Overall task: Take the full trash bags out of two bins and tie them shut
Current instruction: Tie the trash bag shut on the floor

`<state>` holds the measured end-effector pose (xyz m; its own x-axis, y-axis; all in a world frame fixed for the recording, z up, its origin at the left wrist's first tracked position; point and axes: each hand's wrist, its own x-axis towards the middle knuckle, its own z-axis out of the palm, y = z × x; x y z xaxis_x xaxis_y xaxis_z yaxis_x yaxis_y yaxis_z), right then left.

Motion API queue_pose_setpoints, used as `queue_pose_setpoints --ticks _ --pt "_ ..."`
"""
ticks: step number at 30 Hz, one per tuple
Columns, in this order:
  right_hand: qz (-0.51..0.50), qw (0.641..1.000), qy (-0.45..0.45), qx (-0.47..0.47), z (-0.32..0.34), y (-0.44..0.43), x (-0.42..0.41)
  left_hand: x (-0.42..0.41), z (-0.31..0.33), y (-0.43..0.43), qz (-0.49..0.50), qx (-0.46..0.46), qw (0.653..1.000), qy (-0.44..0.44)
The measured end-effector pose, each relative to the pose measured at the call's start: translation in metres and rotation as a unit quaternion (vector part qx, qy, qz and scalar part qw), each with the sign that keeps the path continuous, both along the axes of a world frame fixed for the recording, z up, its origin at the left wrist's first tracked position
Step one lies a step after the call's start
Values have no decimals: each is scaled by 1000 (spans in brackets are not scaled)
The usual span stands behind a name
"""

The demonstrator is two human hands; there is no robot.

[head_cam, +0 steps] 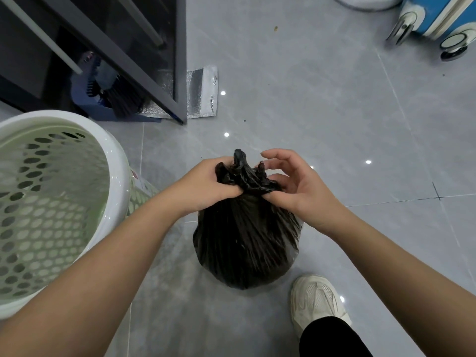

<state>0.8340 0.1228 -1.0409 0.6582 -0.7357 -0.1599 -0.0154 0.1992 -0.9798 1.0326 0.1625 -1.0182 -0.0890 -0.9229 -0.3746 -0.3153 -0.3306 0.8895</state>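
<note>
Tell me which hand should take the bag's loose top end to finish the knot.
Right, probably. The left hand grips the gathered neck of the black trash bag, anchoring it. The right hand only pinches the neck's edge, its upper fingers raised and curved beside the loose tip.

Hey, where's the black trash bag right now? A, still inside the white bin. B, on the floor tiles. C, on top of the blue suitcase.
B: the black trash bag sits on the floor beside the white bin, left hand and right hand gripping its neck.
</note>
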Motion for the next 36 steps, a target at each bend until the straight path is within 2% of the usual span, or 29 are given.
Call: queue_pose_setpoints --ticks 3,6,9,13,15,17,19,21,23,27,30,33,36 --pt "66 990 108 -65 -7 -4 -3 3 0 2 11 -6 1000 22" --pt "139 954 198 -179 -9 -7 6 7 -1 2 15 -5 1000 22" --pt "139 923 256 -253 -11 -11 14 3 1 3 -13 -4 1000 24" --pt "129 861 322 -372 -21 -7 15 3 2 0 -17 -21 999 -25" --pt "119 861 300 -394 -24 -3 12 5 4 -2 11 -19 999 -24" --pt "110 909 223 -336 -23 2 10 4 7 -4 57 2 998 3" --pt "101 960 164 -201 -21 8 12 1 9 -7 105 36 993 38" --pt "103 983 121 -86 -23 12 18 -3 10 -10 124 69 988 67" --pt "127 986 103 -36 -27 15 26 -7 10 -13 109 82 989 59" --pt "185 963 188 -58 -32 23 40 -10 8 -25 40 76 996 -35" --pt "131 974 169 -77 -34 31 48 -7 9 -34 -35 88 992 -88" --pt "111 982 137 -69 -38 34 53 -4 6 -39 -57 93 989 -98" --pt "105 981 150 -71 -30 35 54 -5 -1 -42 -21 86 993 -72"
